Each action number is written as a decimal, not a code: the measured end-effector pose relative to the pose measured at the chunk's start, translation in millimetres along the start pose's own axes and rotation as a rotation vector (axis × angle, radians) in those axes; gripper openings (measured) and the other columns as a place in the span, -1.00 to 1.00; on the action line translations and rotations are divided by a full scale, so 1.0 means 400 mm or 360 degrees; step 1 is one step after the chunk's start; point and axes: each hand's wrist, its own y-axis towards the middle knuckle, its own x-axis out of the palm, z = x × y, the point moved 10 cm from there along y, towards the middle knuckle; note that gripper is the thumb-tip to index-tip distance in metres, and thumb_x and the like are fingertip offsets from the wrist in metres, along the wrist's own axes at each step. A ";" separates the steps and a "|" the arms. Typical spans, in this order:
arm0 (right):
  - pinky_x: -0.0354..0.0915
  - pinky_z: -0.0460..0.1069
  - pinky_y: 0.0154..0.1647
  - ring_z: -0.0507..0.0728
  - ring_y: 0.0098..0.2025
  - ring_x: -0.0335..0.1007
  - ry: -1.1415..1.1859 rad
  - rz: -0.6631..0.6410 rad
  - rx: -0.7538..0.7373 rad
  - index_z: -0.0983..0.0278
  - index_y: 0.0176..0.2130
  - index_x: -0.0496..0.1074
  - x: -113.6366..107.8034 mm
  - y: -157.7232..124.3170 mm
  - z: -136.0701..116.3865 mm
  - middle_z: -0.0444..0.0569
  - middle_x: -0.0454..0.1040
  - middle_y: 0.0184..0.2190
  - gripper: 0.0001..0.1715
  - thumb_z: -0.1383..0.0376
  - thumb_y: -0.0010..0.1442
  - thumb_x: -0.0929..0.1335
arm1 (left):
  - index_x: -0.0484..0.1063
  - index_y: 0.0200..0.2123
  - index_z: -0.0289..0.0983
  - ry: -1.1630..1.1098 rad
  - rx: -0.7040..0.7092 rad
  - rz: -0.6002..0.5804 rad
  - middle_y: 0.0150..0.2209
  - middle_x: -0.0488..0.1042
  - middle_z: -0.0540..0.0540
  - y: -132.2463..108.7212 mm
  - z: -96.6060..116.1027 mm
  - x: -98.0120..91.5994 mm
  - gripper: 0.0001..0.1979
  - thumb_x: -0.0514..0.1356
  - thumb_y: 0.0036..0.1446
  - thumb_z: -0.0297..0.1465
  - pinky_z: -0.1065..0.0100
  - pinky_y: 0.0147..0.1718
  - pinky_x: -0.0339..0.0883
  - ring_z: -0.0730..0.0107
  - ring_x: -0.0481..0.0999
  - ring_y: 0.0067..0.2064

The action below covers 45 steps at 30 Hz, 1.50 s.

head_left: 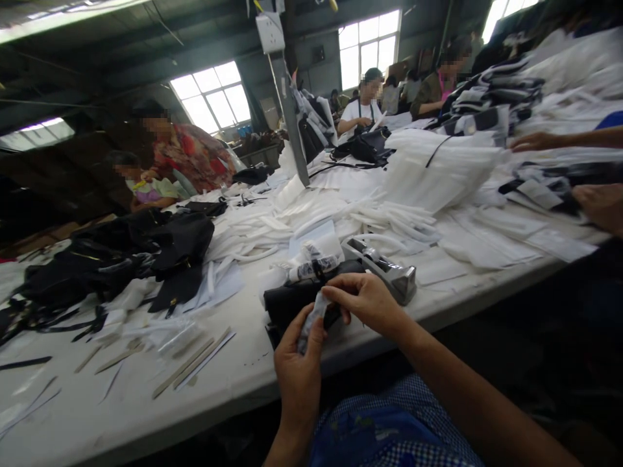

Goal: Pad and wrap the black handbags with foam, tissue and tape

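Near the table's front edge, my left hand (302, 363) is wrapped round a small pale, translucent packet (313, 322), holding it upright. The fingertips of my right hand (363, 301) pinch the packet's upper end. Right behind my hands lies a black bag (287, 305), partly covered by them. On top of the bag rests a clear plastic wrapping with dark print (314, 267). A grey tape dispenser (399, 279) stands beside it on the right. What is inside the packet cannot be made out.
Black bags (180, 253) are heaped on the left of the white table (233, 373), near flat strips (195, 363). White foam strips (389, 220) and a tied white stack (438, 162) lie beyond. A metal post (292, 123) rises mid-table. Other people sit around; another person's hands (601, 204) are at right.
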 end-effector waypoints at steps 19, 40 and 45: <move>0.22 0.14 0.16 0.36 0.12 0.42 -0.0812 0.0697 0.0468 0.26 -0.30 0.66 -0.453 0.001 0.271 0.14 0.50 0.10 -0.64 0.05 0.06 0.45 | 0.54 0.00 -0.17 0.0056 -0.0013 0.0053 -0.38 0.55 0.00 0.018 -0.044 -0.013 -0.53 0.30 0.09 -0.06 0.43 -0.28 0.39 0.39 0.53 -0.32; 0.32 -0.06 -0.40 0.07 -0.40 0.42 0.0086 0.1086 0.0714 0.30 -0.35 0.60 -0.488 -0.206 0.344 0.06 0.61 -0.35 -0.43 -0.09 -0.21 0.56 | 0.53 0.02 -0.13 0.0075 -0.0006 0.0118 -0.38 0.55 0.05 0.020 -0.068 -0.020 -0.55 0.31 0.09 -0.08 0.46 -0.20 0.34 0.46 0.51 -0.31; 0.26 -0.05 -0.46 0.07 -0.45 0.36 0.0038 0.1296 0.0704 0.33 -0.39 0.58 -0.474 -0.248 0.387 0.07 0.58 -0.41 -0.40 -0.09 -0.27 0.57 | 0.53 0.02 -0.14 0.0025 0.0002 0.0110 -0.37 0.55 0.04 0.014 -0.059 -0.015 -0.58 0.30 0.13 -0.12 0.46 -0.21 0.36 0.46 0.51 -0.31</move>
